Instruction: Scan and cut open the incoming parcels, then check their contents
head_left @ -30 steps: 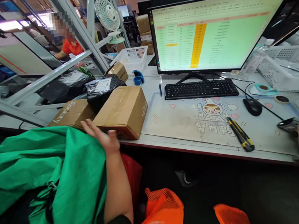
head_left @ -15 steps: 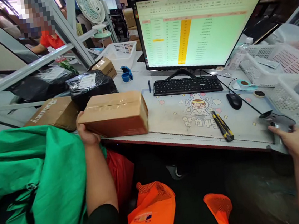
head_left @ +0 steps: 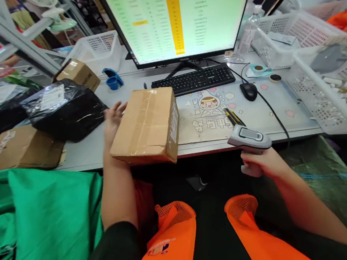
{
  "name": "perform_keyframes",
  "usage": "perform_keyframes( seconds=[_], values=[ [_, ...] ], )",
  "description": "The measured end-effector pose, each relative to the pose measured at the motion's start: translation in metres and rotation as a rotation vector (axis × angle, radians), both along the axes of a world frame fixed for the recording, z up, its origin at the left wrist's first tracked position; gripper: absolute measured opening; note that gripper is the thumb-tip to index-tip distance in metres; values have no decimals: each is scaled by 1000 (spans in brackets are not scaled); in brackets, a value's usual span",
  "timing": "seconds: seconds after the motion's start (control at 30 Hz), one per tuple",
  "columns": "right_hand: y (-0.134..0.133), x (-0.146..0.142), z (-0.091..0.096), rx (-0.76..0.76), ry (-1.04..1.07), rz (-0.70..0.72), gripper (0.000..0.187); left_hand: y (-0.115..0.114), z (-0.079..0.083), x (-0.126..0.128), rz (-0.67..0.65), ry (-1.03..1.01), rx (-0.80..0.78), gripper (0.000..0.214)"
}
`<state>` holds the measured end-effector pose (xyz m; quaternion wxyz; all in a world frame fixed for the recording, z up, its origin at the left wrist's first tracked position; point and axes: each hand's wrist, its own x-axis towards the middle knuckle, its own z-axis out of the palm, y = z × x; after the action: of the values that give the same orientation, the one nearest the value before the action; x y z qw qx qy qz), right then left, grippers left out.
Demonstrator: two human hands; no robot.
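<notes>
A taped brown cardboard box point(head_left: 146, 122) lies over the desk's front edge, with dark printing on its right side. My left hand point(head_left: 114, 115) is against the box's left side, its visible fingers spread apart; the box partly covers the palm. In my right hand point(head_left: 260, 162) is a grey barcode scanner point(head_left: 249, 138), fingers wrapped round its handle. The scanner is in front of the desk edge, close to a black and yellow utility knife point(head_left: 234, 117) on the desk mat point(head_left: 193, 136).
A monitor point(head_left: 176, 21), keyboard point(head_left: 193, 79) and mouse point(head_left: 248, 91) stand behind. White baskets point(head_left: 305, 90) line the right. Left are a black-wrapped parcel point(head_left: 65, 111), another cardboard box point(head_left: 22, 149) and green cloth point(head_left: 54, 210). The scanner's cable crosses the mat.
The box has turned, bringing its printed side into view on the right. The scanner has been brought leftward from the desk's right side. My left hand's fingers have spread; the view has tilted down.
</notes>
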<state>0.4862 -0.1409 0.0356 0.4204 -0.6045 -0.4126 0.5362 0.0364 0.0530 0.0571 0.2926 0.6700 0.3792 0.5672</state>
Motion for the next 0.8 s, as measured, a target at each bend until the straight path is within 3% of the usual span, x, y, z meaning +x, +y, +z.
perform_keyframes(
  seconds=[0.07, 0.1, 0.2, 0.3, 0.43, 0.5, 0.57, 0.67, 0.73, 0.8],
  values=[
    [-5, -7, -3, -30, -13, 24, 32, -29, -5, 0, -42, -31, -17, 80],
    [-7, -10, -4, -49, -16, 27, 31, -44, -9, 0, -10, -17, -7, 75],
    [-8, -19, -4, -111, 22, 66, 36, -73, -20, 2, 253, 70, 111, 43],
    [-6, -31, 3, -126, 103, 142, 46, -71, -28, 8, 440, 49, 183, 30],
    [-5, -35, 11, -157, 151, 144, 63, -50, -31, 5, 476, -27, 221, 28],
    [-1, -32, 9, -121, 85, 92, 60, -44, -31, 0, 495, -70, 254, 27],
    [4, -29, 5, -61, 13, 46, 45, -42, -31, -3, 486, -46, 243, 26],
    [9, -25, 1, 5, -2, 17, 27, -51, -29, 0, 539, -10, 281, 27],
    [10, -16, 2, 15, -5, -4, 33, -67, -28, 11, 689, 76, 401, 29],
    [12, 5, 2, -4, -35, -96, 40, -88, -28, 28, 760, 285, 510, 32]
  ],
)
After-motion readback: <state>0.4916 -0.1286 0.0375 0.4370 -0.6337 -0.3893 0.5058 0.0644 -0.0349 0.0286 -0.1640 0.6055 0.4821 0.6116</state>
